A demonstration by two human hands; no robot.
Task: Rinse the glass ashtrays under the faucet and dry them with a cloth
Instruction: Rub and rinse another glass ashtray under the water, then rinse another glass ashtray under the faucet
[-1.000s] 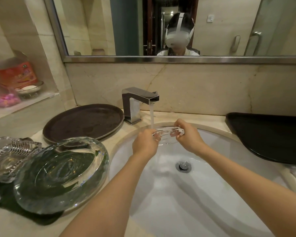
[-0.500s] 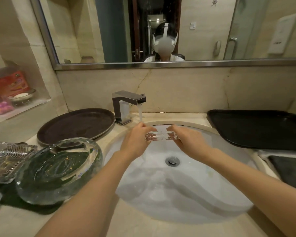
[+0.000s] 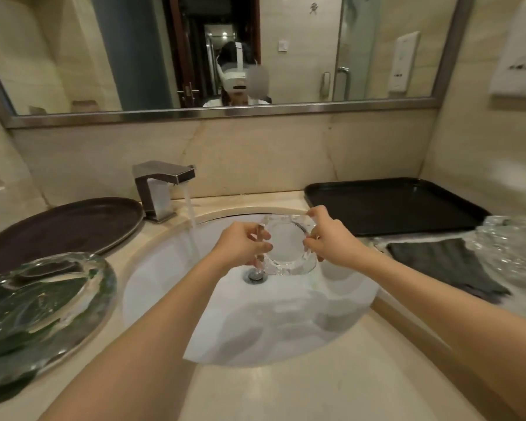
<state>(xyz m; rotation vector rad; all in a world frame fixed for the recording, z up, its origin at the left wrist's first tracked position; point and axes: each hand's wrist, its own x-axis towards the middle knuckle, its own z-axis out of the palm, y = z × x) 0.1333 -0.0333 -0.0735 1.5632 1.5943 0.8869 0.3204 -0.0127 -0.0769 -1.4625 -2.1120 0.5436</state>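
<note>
A clear glass ashtray (image 3: 286, 247) hangs tilted over the white sink (image 3: 286, 323), its hollow facing me. My left hand (image 3: 240, 243) pinches its left edge and my right hand (image 3: 331, 238) grips its right edge. The faucet (image 3: 161, 186) runs, and its stream (image 3: 192, 226) falls to the left of the ashtray without touching it. A dark grey cloth (image 3: 447, 265) lies on the counter to the right of the sink. A large round glass ashtray (image 3: 34, 311) sits at the left on a dark cloth. More glassware (image 3: 513, 253) shows at the right edge.
A round brown tray (image 3: 61, 229) lies left of the faucet. A black rectangular tray (image 3: 392, 205) sits at the back right. The drain (image 3: 255, 275) is in the sink's middle. A mirror (image 3: 225, 56) spans the wall behind.
The ashtray came out of the stream, moved right and tipped up from flat to face me. The view swung right, bringing the grey cloth and right-hand glassware into sight.
</note>
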